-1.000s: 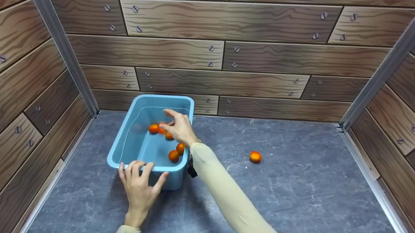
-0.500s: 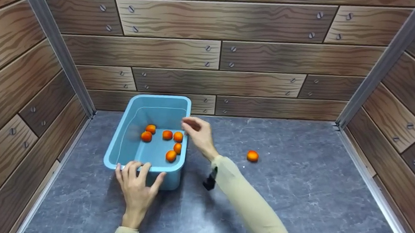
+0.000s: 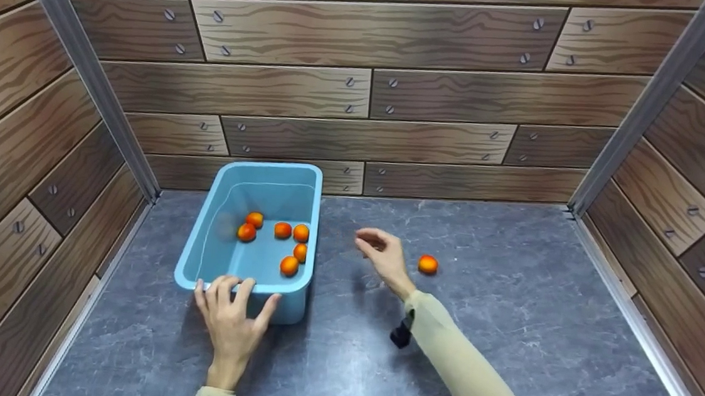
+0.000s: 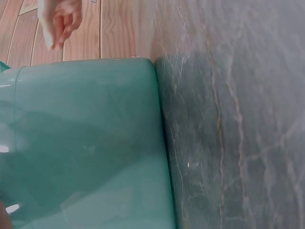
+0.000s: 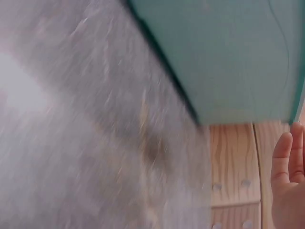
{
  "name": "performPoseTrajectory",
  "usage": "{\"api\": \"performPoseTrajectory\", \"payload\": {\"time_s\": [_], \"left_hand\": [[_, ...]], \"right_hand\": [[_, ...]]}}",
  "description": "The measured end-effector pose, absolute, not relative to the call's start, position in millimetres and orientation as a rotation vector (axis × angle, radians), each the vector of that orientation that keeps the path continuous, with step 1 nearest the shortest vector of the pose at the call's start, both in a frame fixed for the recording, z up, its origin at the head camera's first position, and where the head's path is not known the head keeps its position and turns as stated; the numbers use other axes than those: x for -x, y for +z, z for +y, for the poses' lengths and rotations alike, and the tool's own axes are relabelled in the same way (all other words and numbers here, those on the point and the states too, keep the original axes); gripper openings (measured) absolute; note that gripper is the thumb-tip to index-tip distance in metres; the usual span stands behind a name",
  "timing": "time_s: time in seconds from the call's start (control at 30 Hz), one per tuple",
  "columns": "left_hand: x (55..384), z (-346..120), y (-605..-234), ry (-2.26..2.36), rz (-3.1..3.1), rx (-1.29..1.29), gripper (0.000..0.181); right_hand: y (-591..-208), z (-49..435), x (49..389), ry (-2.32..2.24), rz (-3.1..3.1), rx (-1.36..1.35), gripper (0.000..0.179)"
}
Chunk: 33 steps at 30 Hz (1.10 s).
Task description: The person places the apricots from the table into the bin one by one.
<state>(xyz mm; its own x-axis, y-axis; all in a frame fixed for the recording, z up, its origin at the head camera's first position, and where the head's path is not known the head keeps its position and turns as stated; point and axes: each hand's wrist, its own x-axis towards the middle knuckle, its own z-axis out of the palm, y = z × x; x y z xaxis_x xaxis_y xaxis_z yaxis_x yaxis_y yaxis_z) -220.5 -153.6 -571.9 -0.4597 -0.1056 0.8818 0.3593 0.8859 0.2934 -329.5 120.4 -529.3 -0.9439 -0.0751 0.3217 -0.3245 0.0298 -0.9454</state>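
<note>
A light blue plastic bin (image 3: 313,207) stands at the left, with several small orange fruits (image 3: 288,265) lying on its floor. My left hand (image 3: 232,324) holds its near rim, fingertips hooked over the edge and thumb against the outer wall. The bin's green-tinted side (image 4: 86,138) fills much of the left wrist view. My right hand (image 3: 382,254) is in the air to the right of the bin, fingers loosely bent, nothing seen between them. Just beyond its wrist a single orange fruit (image 3: 428,264) lies on the floor. The right wrist view catches only part of the right hand (image 5: 290,176).
The grey marbled floor (image 3: 493,335) is enclosed by wood-patterned walls (image 3: 448,98) at back and sides. Metal posts (image 3: 642,114) run up the corners. Both sleeves are pale yellow, and a dark device (image 3: 401,335) is on the right wrist.
My right hand has come out of the bin and moved right toward the lone fruit, after letting go of fruit inside. My left hand has stayed at the rim.
</note>
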Motion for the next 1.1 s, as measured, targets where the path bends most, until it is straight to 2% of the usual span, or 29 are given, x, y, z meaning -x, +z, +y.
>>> {"api": "performPoseTrajectory", "payload": {"time_s": [0.4,0.63,0.83,1.1], "left_hand": [[213,-156,-576,-0.544,-1.982,0.181,0.055],[221,-154,-571,-0.553,-1.967,0.194,0.054],[222,-154,-571,-0.551,-1.979,0.192,0.054],[222,-153,-571,-0.552,-1.98,0.189,0.054]], "right_hand": [[-546,183,322,1.882,-2.227,-0.217,0.023],[-574,238,350,1.787,-2.262,0.014,0.028],[-584,267,353,1.874,-2.393,0.16,0.042],[-599,286,363,1.955,-2.635,0.176,0.067]]}}
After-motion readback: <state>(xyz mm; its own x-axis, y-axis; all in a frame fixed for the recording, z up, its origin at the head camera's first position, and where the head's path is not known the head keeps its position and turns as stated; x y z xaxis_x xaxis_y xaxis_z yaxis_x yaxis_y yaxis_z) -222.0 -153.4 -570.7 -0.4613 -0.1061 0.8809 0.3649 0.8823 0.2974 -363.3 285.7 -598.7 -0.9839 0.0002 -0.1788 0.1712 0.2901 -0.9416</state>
